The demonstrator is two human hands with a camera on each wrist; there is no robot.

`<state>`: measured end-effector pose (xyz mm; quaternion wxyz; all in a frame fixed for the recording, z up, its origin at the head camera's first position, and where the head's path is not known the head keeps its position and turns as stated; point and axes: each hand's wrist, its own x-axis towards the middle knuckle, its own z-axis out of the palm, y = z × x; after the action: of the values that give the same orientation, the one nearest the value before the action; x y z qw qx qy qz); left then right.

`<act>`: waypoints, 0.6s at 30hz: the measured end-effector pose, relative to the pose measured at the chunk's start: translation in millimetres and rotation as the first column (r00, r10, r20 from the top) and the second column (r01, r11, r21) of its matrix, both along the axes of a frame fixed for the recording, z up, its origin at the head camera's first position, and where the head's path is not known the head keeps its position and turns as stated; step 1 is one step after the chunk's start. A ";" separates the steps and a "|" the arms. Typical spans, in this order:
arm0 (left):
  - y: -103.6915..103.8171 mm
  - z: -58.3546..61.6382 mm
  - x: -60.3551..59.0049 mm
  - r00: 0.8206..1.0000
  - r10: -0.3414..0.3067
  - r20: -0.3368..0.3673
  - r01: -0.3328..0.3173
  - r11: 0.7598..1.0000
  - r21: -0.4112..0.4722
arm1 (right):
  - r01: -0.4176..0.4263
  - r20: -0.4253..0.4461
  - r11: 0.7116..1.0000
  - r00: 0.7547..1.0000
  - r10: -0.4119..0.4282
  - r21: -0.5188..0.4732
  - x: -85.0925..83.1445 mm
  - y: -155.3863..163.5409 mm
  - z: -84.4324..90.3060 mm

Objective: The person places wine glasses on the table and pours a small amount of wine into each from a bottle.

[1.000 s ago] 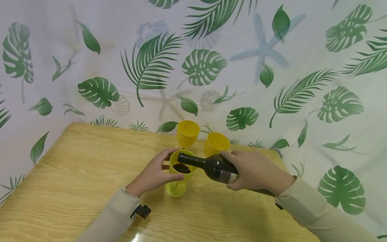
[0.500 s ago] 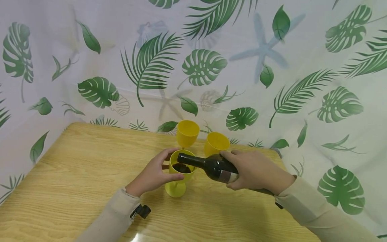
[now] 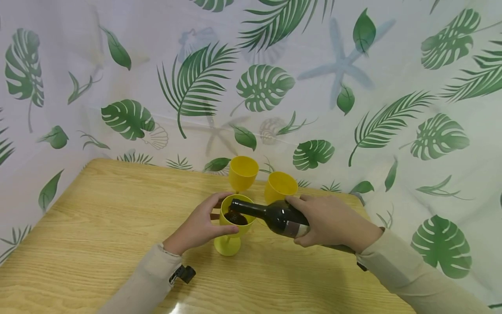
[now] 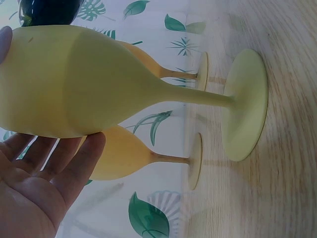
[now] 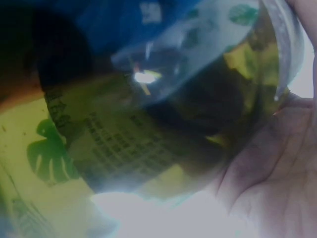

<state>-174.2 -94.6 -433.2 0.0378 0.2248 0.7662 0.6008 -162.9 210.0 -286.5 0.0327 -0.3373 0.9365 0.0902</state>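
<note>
A yellow goblet [image 3: 231, 229] stands on the wooden table [image 3: 98, 226], with dark liquid in its bowl. My left hand [image 3: 200, 226] grips the bowl from the left; in the left wrist view the goblet [image 4: 99, 84] fills the frame with my fingers [image 4: 54, 168] curled round it. My right hand [image 3: 333, 220] holds a dark wine bottle [image 3: 274, 216] tilted almost level, its mouth over the goblet's rim. The right wrist view shows only the bottle's glass [image 5: 148, 99] close up against my palm [image 5: 277, 168].
Two more yellow goblets [image 3: 243, 172] [image 3: 279, 186] stand upright just behind the held one, near the table's far edge. A leaf-print curtain [image 3: 274, 87] hangs behind and to the right of the table. A small black clip [image 3: 182, 274] sits at my left wrist.
Almost nothing has moved. The bottle neck has dipped very slightly toward the goblet and the dark liquid sits against the near side of the bowl.
</note>
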 end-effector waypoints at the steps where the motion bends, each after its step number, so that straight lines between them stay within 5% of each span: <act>1: 0.1 0.1 -0.1 1.000 0.000 0.000 0.000 1.000 -0.001 | 0.000 0.000 1.000 1.000 0.000 0.001 0.0 0.0 0.0; 18: -0.7 0.2 -0.9 1.000 0.006 0.008 -0.006 1.000 -0.011 | -0.001 -0.002 1.000 1.000 0.001 0.021 0.2 -1.4 0.9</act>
<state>-175.1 -95.2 -433.0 0.0401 0.2199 0.7700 0.5976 -162.7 208.6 -285.6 0.0355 -0.3374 0.9353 0.1004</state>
